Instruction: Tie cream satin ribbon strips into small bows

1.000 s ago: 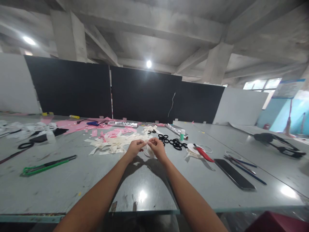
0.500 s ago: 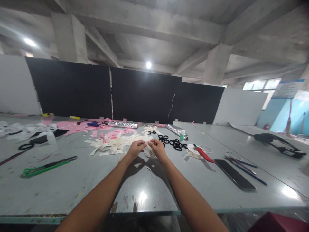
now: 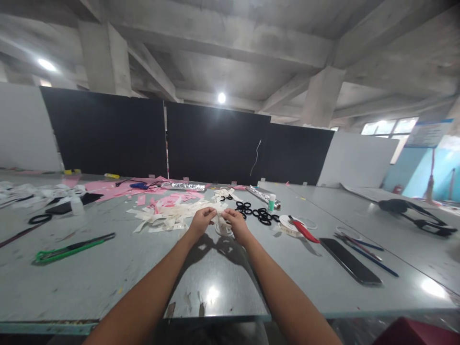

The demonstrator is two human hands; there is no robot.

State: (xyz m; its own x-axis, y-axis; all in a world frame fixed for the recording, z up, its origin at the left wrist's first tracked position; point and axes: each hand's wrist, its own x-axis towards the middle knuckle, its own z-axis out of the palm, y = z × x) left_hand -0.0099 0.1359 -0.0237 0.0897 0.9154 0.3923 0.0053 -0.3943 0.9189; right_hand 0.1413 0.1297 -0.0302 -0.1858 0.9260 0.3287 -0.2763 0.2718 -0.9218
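Observation:
My left hand (image 3: 201, 223) and my right hand (image 3: 236, 224) are close together over the middle of the grey table, fingers pinched. Between them they hold a pale strip (image 3: 219, 216), one side in each hand. Just below it a white ring (image 3: 224, 233) shows between the hands. A pile of cream strips (image 3: 167, 218) lies to the left of my left hand. Black rings (image 3: 264, 215) lie in a cluster to the right of my right hand. The fingertips are small and partly hidden, so the fine grip is hard to see.
A green-handled cutter (image 3: 72, 249) lies at the left. On the right are a red knife (image 3: 304, 230), a white roll (image 3: 286, 221), a black phone (image 3: 350, 261) and thin blue sticks (image 3: 373, 258). A glue stick (image 3: 271, 202) stands behind. Black panels (image 3: 215, 143) border the table's back.
My hands have shifted very slightly, and a narrow gap shows between their fingertips. The white ring below them shows more fully. The small pale piece on the table below them is no longer visible.

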